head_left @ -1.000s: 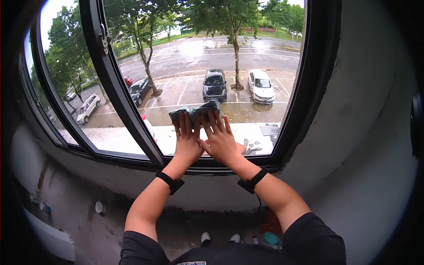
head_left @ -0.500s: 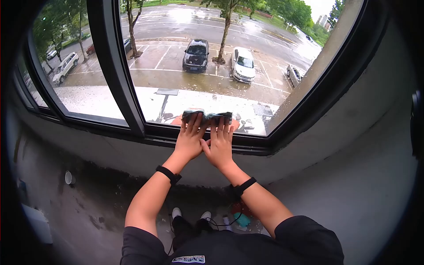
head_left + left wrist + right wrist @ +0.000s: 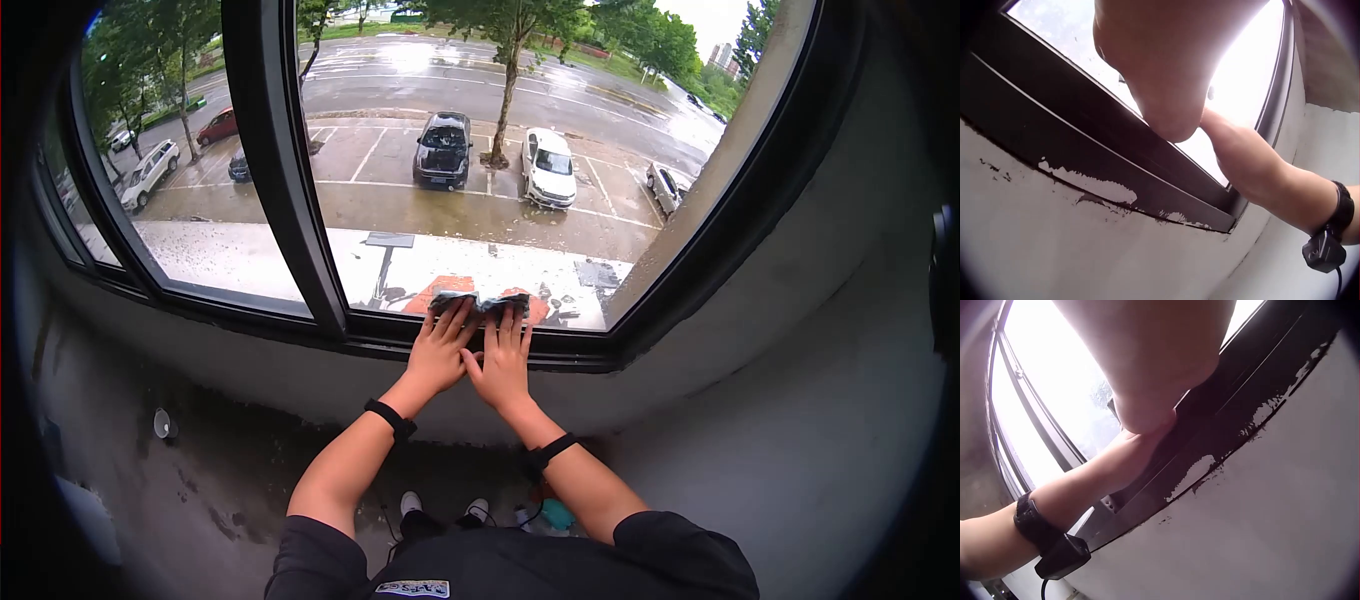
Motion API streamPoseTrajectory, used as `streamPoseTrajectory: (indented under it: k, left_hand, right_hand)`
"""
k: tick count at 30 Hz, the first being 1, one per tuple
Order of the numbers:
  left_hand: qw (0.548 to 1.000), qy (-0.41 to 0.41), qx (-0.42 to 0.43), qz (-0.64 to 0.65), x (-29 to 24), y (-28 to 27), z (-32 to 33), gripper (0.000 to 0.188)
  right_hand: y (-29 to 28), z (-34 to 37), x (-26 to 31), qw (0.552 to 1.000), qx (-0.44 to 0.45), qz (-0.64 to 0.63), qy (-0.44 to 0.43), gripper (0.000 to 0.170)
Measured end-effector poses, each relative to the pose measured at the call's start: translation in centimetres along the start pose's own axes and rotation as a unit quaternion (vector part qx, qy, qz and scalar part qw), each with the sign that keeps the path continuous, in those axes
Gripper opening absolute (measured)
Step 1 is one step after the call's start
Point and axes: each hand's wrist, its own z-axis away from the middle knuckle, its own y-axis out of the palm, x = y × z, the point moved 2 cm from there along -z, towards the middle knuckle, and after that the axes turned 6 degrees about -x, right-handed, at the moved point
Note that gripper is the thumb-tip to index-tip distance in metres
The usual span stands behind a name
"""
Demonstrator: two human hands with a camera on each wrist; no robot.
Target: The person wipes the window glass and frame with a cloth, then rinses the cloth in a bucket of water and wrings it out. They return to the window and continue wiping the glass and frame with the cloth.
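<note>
A crumpled cloth sits against the bottom of a window pane, just above the black frame. The left hand and right hand lie side by side, fingers extended, pressing it. Pushed rather than gripped, it seems, the cloth could slip if the glass is wet, or snag on the frame's lower edge. Outside, a dark car; the lettering on the shirt's patch is too small to read.
</note>
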Motion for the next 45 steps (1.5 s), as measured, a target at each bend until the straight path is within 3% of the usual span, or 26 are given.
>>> streamPoseTrajectory:
  k: [3, 6, 11, 15, 20, 26, 36, 37, 38, 41, 42, 43, 44, 45]
  left_hand:
    - [0.994, 0.038, -0.081, -0.058, 0.1, -2.0, -3.0, 0.067]
    - [0.995, 0.039, -0.081, -0.048, -0.9, -6.1, -7.5, 0.068]
    - [0.984, 0.075, -0.158, -0.027, -3.0, -13.2, -15.1, 0.072]
    - [0.973, 0.113, -0.2, -0.009, -4.0, -18.7, -20.8, 0.078]
    - [0.948, 0.135, -0.28, -0.073, -4.8, -24.0, -28.0, 0.076]
    - [0.929, 0.165, -0.315, -0.105, -4.7, -30.8, -34.7, 0.075]
    - [0.919, 0.126, -0.332, -0.173, -5.0, -41.5, -44.1, 0.072]
    - [0.917, 0.129, -0.334, -0.173, -4.8, -42.3, -45.4, 0.072]
    - [0.925, 0.114, -0.31, -0.19, -4.6, -43.3, -46.8, 0.072]
    - [0.941, 0.064, -0.232, -0.24, -3.8, -45.7, -50.8, 0.071]
    - [0.943, 0.046, -0.205, -0.256, -3.9, -46.3, -51.2, 0.07]
    - [0.936, 0.062, -0.264, -0.227, -6.2, -46.8, -49.6, 0.066]
    - [0.96, 0.098, -0.215, -0.151, -5.5, -48.1, -52.6, 0.068]
    - [0.96, 0.114, -0.191, -0.167, -5.1, -48.5, -52.4, 0.062]
  right_hand:
    - [-2.0, -2.4, -0.2, 1.0, -0.016, -0.018, 0.008, 0.086]
    - [-4.8, -5.6, -0.7, 0.997, -0.077, -0.008, 0.008, 0.085]
    - [-11.8, -11.5, -1.5, 0.989, -0.145, 0.006, 0.016, 0.084]
    - [-17.8, -16.4, -2.1, 0.975, -0.218, 0.035, -0.019, 0.082]
    - [-25.3, -22.8, -1.1, 0.95, -0.3, 0.061, -0.069, 0.084]
    - [-31.7, -29.5, -0.4, 0.922, -0.364, 0.093, -0.092, 0.087]
    - [-41.0, -40.5, 1.0, 0.886, -0.432, 0.101, -0.134, 0.089]
    - [-41.8, -40.9, 1.7, 0.868, -0.47, 0.092, -0.128, 0.086]
    - [-42.6, -41.2, 2.0, 0.867, -0.473, 0.095, -0.128, 0.086]
    - [-47.4, -41.1, 4.2, 0.938, -0.233, 0.242, -0.086, 0.077]
    - [-48.3, -41.3, 4.4, 0.937, -0.234, 0.244, -0.086, 0.077]
    - [-48.9, -41.6, 4.4, 0.943, -0.237, 0.221, -0.07, 0.077]
    - [-49.4, -41.8, 4.3, 0.949, -0.239, 0.199, -0.054, 0.078]
    - [-49.8, -41.9, 4.4, 0.947, -0.231, 0.211, -0.074, 0.076]
